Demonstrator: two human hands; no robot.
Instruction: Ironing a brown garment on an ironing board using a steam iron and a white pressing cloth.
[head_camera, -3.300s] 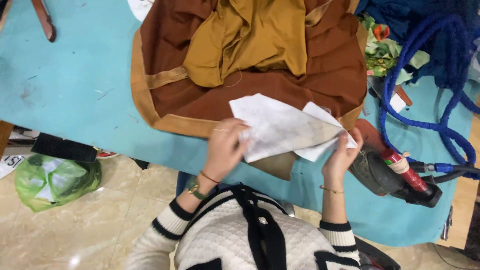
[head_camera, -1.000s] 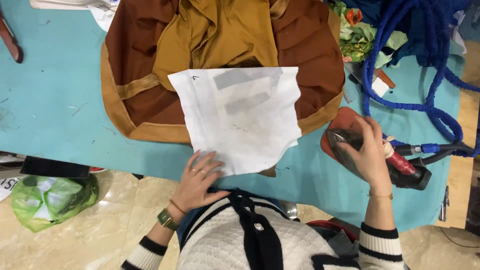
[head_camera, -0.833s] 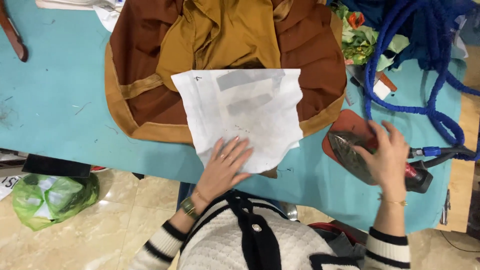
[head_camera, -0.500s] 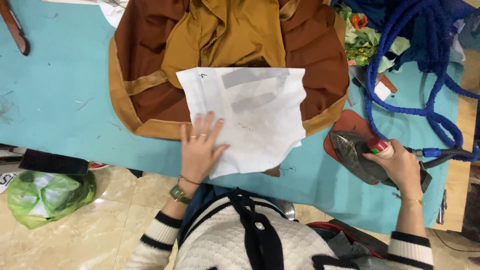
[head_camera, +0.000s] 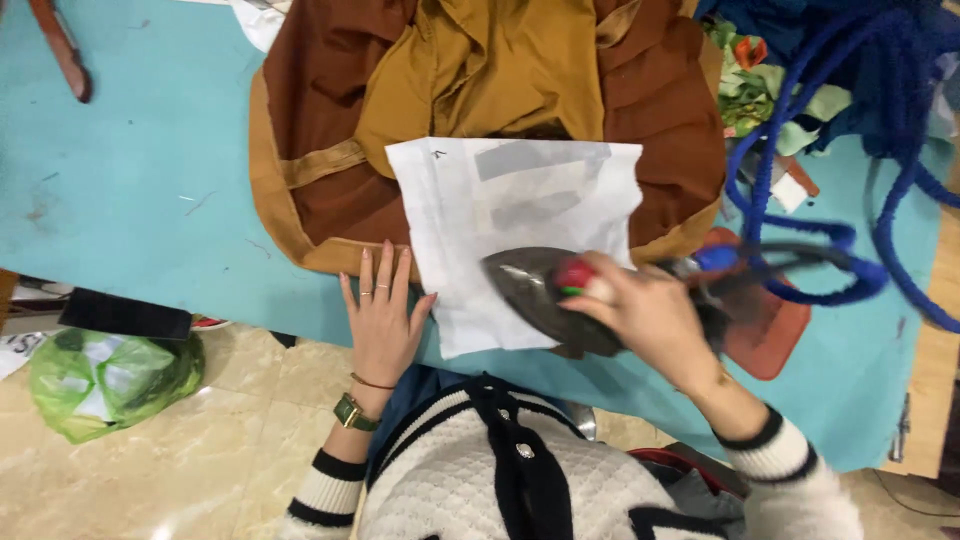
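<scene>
The right hand (head_camera: 640, 315) is closed around the handle of a dark, pointed metal clothes iron (head_camera: 545, 297), which sits on the lower right part of a white, creased sheet of paper (head_camera: 520, 240); the hand is blurred, so the exact hold of the fingers cannot be told beyond a wrapped grasp. The left hand (head_camera: 383, 315) lies flat with fingers spread, its fingertips touching the paper's lower left edge and the hem of the brown and mustard-yellow cloth garment (head_camera: 470, 100) beneath it. To press well here, I judge the flat hand should keep the sheet pinned and stay clear of the iron's pointed nose, while the iron glides in even strokes so the paper does not wrinkle or slide off the garment. The thick blue cord (head_camera: 850, 240) trailing from the iron loops to the right and wants slack, lest it drag. A reddish-brown iron rest pad (head_camera: 765, 330) lies just right of the iron on the teal table cover (head_camera: 130, 170). On the floor at lower left sits a crumpled green plastic bag (head_camera: 110, 380), beside a flat black rectangular object (head_camera: 125, 315).
</scene>
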